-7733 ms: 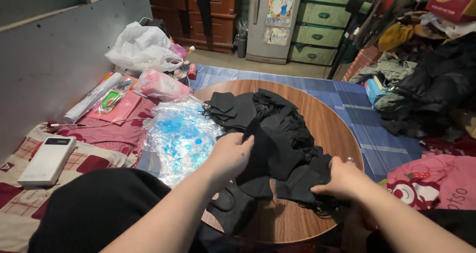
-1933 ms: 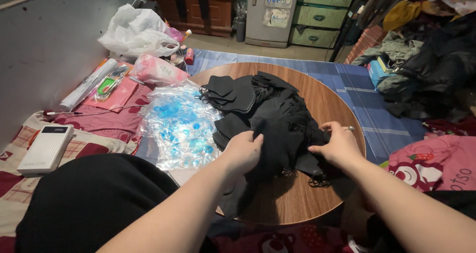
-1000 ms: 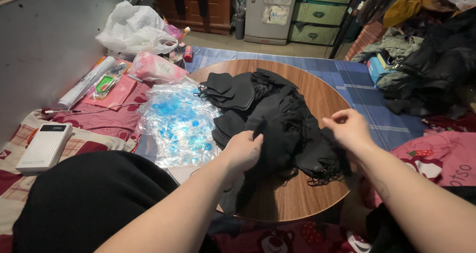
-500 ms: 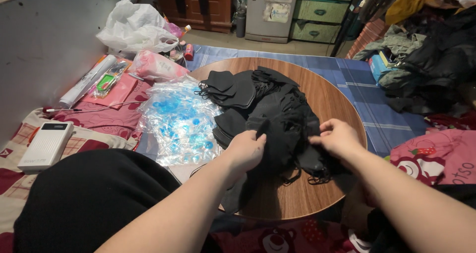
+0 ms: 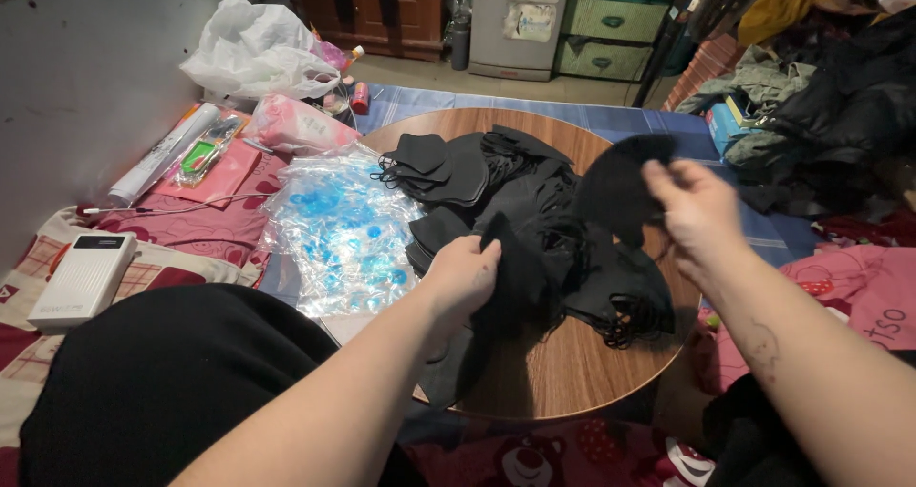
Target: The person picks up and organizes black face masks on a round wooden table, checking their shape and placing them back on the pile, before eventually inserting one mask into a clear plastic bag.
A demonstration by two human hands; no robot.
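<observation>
**Counted, kind by kind**

Two hands: left hand [image 5: 465,275], right hand [image 5: 694,204]. One round wooden table [image 5: 572,373]. One heap of black masks [image 5: 515,201], too tangled to count, perhaps a dozen or more. One lifted mask [image 5: 615,186]. One white power bank [image 5: 84,279]. One white plastic bag [image 5: 253,53].

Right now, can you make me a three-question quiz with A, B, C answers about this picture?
1. Where does the pile of black masks lie? A on the round wooden table B on a chair C in a box
2. What colour is the power bank? A red B white C green
3. What is the right hand doing? A resting flat B holding up one black mask C pointing

Answers: 1 A, brown tabletop shows beneath the pile; 2 B, its casing is white; 3 B, its fingers pinch the raised mask.
</observation>
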